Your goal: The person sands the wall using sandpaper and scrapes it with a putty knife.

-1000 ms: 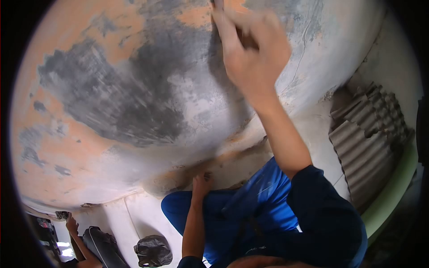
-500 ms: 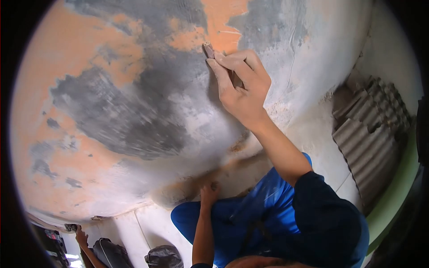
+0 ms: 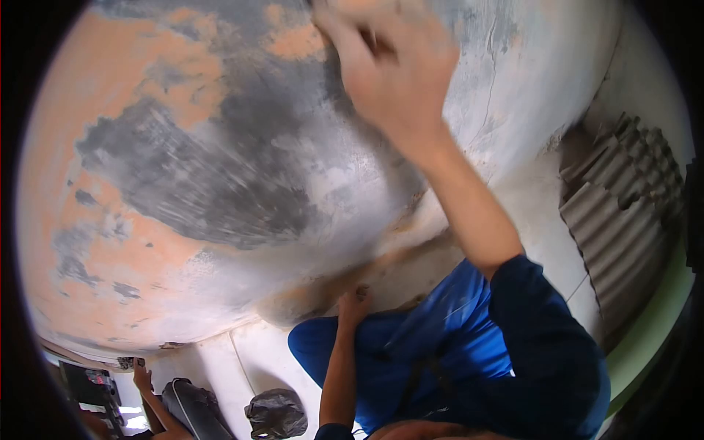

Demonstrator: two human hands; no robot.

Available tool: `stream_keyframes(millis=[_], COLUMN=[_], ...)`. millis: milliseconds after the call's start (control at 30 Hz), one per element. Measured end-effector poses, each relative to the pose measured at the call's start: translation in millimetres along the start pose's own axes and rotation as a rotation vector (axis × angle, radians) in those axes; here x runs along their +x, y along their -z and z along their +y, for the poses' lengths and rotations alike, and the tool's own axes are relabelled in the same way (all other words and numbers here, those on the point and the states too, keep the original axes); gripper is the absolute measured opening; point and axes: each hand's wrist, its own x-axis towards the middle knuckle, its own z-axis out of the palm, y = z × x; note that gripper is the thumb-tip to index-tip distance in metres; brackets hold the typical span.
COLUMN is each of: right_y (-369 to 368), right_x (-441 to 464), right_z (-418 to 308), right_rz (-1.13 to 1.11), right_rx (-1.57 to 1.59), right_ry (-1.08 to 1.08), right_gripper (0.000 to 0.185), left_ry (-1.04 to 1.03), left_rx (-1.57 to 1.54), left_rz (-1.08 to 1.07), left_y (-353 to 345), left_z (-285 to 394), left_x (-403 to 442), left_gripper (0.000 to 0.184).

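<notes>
My right hand (image 3: 400, 73) is raised at the top of the view, smeared by motion, against a curved wall (image 3: 293, 110) patched in orange, grey and white. Its thumb and fingers are pinched together. The small brownish block they grip, plain half a second earlier, is now mostly cut off by the upper edge. My left hand (image 3: 355, 305) is low, beside my blue-trousered knee (image 3: 315, 345) and close to the foot of the wall. Its fingers are curled closed, and what they hold, if anything, is hidden.
Corrugated sheets (image 3: 616, 235) lean at the right beside a green curved edge (image 3: 653, 315). On the pale floor sits a black plastic bag (image 3: 275, 414). At lower left, another person's hand (image 3: 143, 376) reaches to the wall near a dark bag (image 3: 192, 411).
My right hand has moved up along the wall, taking its fingertips to the frame's top edge. The view has shifted slightly. My left hand stays curled by the knee.
</notes>
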Motion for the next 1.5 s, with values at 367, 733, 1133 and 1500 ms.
stream_keyframes(millis=[367, 733, 1133, 1500], right_y=[6.7, 3.4, -6.2, 8.6], right_x=[-28.0, -35.2, -27.7, -54.9], right_z=[5.9, 1.8, 2.2, 7.0], right_rz=[0.012, 0.031, 0.012, 0.080], right_rx=[-0.077, -0.035, 0.032, 0.052], right_ry=[0.093, 0.100, 0.077, 0.010], right_gripper=[0.009, 0.009, 0.010, 0.009], left_ry=[-0.034, -0.065, -0.092, -0.039], left_rx=[0.021, 0.002, 0.016, -0.044], left_rz=[-0.001, 0.035, 0.005, 0.027], left_y=[0.1, -1.1, -2.8, -3.8], left_z=[-3.5, 2.0, -3.9, 6.9], left_x=[4.6, 3.5, 3.6, 6.6], left_gripper=[0.024, 0.025, 0.026, 0.025])
